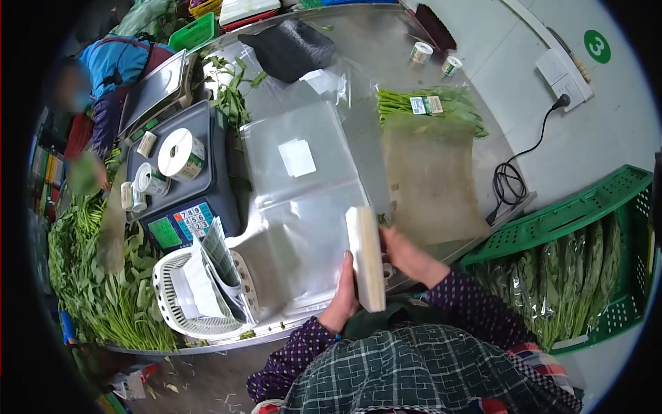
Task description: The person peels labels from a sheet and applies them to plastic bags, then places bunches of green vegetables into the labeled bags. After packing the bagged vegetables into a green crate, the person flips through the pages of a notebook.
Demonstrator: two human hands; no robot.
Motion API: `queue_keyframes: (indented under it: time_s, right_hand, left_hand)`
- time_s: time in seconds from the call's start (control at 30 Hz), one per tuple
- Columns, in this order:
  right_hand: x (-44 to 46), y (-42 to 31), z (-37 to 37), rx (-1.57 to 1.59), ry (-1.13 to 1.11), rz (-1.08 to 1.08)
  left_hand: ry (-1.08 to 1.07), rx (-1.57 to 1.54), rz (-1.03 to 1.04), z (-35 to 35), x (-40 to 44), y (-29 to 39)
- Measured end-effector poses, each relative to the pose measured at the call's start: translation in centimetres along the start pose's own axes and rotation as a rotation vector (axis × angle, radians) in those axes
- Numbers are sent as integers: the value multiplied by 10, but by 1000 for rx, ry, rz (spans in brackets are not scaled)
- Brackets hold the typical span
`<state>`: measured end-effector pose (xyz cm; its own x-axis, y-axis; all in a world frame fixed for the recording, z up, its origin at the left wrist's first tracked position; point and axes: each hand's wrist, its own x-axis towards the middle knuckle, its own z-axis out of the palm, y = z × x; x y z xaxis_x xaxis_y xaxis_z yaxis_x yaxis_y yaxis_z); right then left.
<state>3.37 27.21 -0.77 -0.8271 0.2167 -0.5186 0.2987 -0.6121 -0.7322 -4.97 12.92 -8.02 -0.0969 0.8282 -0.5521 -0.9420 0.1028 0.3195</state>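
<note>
A thick, pale rectangular slab (pixel 365 259), white on its face and cream along one side, stands tilted between my hands at the table's near edge. I cannot make out what kind of thing it is. My left hand (pixel 341 297) grips its left side, thumb pointing up along the edge. On the opposite side my right hand (pixel 410 257) closes against it, fingertips partly hidden. Clear plastic bags (pixel 303 228) lie flat to the left, with small white paper squares (pixel 297 158) on top. Beyond my right hand is a brownish translucent sheet (pixel 434 179), partly under a labelled bundle of greens (pixel 427 103).
A scale (pixel 183 186) carries label rolls (pixel 181 154); a white basket (pixel 165 290) of papers stands before it. Loose greens (pixel 103 276) pile up far left, near a co-worker's sleeve (pixel 103 114). At right are a black cable (pixel 507 176) and a green crate (pixel 565 234) of bagged greens.
</note>
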Motion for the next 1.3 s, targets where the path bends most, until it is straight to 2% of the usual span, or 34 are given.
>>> queue_keyframes:
  time_s: [0.07,0.13,0.2,0.27,0.33,0.37,0.47,0.5,0.57,0.67,0.7,0.87,1.0,1.07,1.13,1.23,1.3]
  right_hand:
    - [-3,16,17,-329,-45,-225]
    - [-9,8,25,-304,37,-181]
    - [-12,4,27,-180,36,-107]
    - [-10,18,25,-132,46,-169]
    - [-8,30,22,19,15,-229]
    - [-8,34,23,16,35,-236]
    - [-8,47,27,70,48,-233]
    - [-7,50,25,110,18,-245]
    - [-4,56,15,203,-5,-238]
    - [-11,57,14,368,64,-108]
    - [-12,52,20,315,124,-52]
    - [-6,43,29,254,134,-75]
    - [0,38,24,192,71,-113]
    - [3,36,28,154,101,-142]
    - [2,35,31,112,131,-173]
    - [-10,22,36,163,197,-188]
    - [-16,16,27,252,172,-178]
  left_hand:
    - [-64,73,-14,0,-2,4]
    - [-43,-3,-16,2,0,5]
    - [-148,184,-2,1,-6,12]
    - [-73,259,49,-18,0,-3]
    - [14,306,297,-17,-4,2]
    - [-130,271,267,-12,-18,19]
    - [-1,463,350,-23,-30,28]
    - [8,459,353,-26,-35,33]
    - [52,383,195,-34,-44,42]
    - [84,337,172,-41,-59,53]
    - [86,344,207,-41,-61,54]
    - [93,227,188,-65,-66,59]
    - [-34,163,251,-65,-68,68]
    - [-20,279,350,-58,-65,72]
    - [-18,266,365,-47,-67,78]
    - [70,418,339,-41,-68,92]
    - [-72,300,325,-43,-65,102]
